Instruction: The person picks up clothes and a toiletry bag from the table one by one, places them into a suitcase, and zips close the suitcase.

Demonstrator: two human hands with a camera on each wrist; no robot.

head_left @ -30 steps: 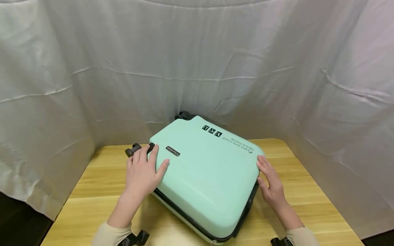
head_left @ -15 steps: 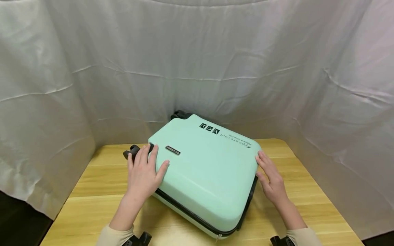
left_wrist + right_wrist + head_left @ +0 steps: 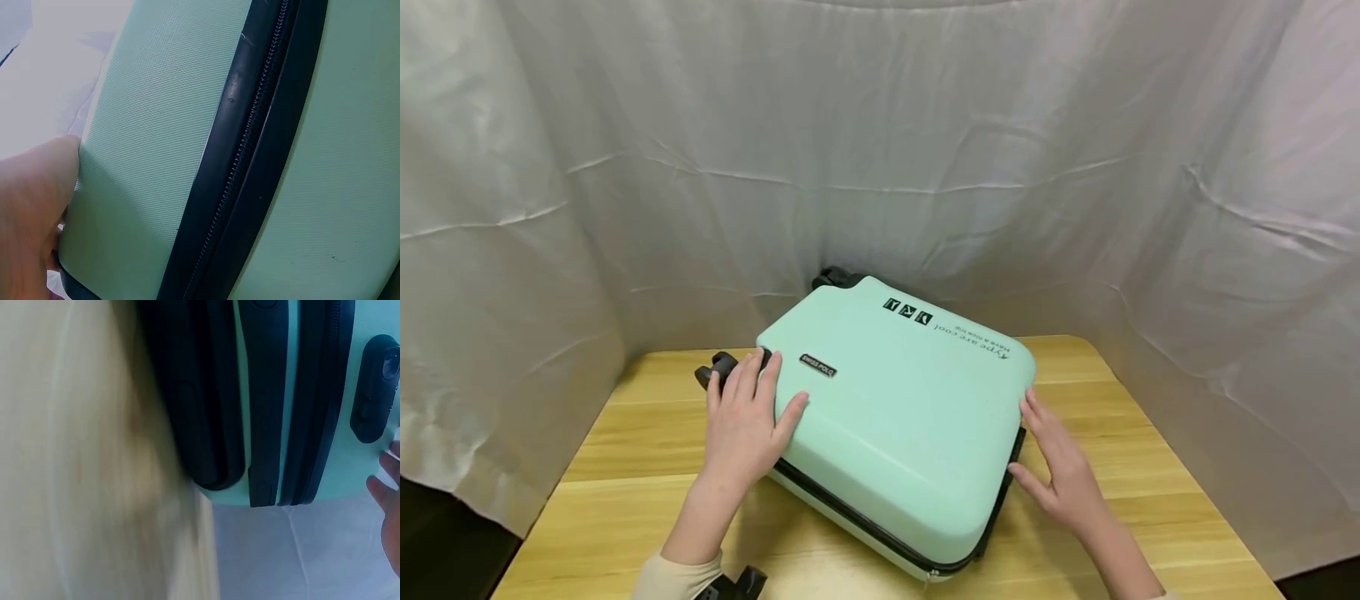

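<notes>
A mint-green hard-shell suitcase (image 3: 895, 417) lies flat and askew on the wooden table, its black wheels (image 3: 718, 367) toward the back left. My left hand (image 3: 741, 425) rests on its left corner beside a wheel, fingers spread and thumb on the shell. At the right end, my right hand (image 3: 1060, 467) has its fingertips at the suitcase's edge, fingers straight. A black zipper (image 3: 247, 137) runs along the side in the left wrist view. The right wrist view shows a black lock plate (image 3: 375, 387) and black handle parts (image 3: 265, 400) on the end near my right fingers.
The wooden table (image 3: 632, 442) extends on both sides of the suitcase. Grey-white fabric (image 3: 880, 167) hangs behind and along both sides, close to the back wheel. A black wrist device (image 3: 737, 583) sits at my left cuff.
The suitcase has turned slightly, its front corner shifting back and right. My left hand stays on its corner; my right hand follows the right edge, its thumb now lower along the side.
</notes>
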